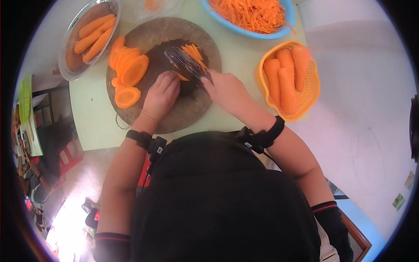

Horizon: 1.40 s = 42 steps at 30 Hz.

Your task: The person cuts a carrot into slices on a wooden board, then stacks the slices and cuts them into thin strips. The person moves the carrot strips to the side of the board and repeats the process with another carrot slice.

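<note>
My right hand is closed round the handle of a knife, whose dark, striped blade lies over the round chopping board. Curled fingers of my left hand press on a small piece of carrot just left of the blade. Cut carrot strips lie along the blade's far side. On the board's left, a fanned stack of carrot slices rests near one separate slice.
At the back left stands a metal strainer basket with whole carrots. A blue bowl of shredded carrot sits at the back. To the right is a yellow plastic basket holding several carrots. A white wall rises beyond the table's right side.
</note>
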Each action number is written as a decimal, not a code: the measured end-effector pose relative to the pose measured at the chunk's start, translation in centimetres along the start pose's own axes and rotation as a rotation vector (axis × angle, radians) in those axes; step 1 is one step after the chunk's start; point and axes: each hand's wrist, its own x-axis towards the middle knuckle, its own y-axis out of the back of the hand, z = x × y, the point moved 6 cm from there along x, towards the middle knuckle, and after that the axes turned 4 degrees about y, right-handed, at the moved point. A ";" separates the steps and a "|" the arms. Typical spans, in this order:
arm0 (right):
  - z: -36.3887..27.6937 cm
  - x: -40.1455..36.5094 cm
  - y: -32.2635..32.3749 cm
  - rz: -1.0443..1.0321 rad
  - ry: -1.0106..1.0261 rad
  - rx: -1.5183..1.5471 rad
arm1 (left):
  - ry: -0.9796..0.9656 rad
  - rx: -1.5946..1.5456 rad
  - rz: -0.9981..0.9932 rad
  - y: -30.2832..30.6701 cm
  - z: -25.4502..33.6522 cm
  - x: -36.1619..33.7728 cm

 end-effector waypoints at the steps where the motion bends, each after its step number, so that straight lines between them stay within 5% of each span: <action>1: 0.6 -0.1 0.2 -0.002 -0.048 0.061 | 0.000 0.001 0.003 0.0 0.0 0.1; 25: -2.8 -0.1 -1.2 -0.022 0.124 -0.112 | -0.015 0.028 -0.040 0.0 0.0 -0.5; 31: 0.6 1.5 -0.4 0.019 -0.049 0.116 | -0.027 0.009 -0.008 -0.1 0.0 -0.2; 42: -1.2 -1.6 0.2 -0.023 0.067 -0.075 | -0.011 0.024 -0.007 0.1 0.0 -0.2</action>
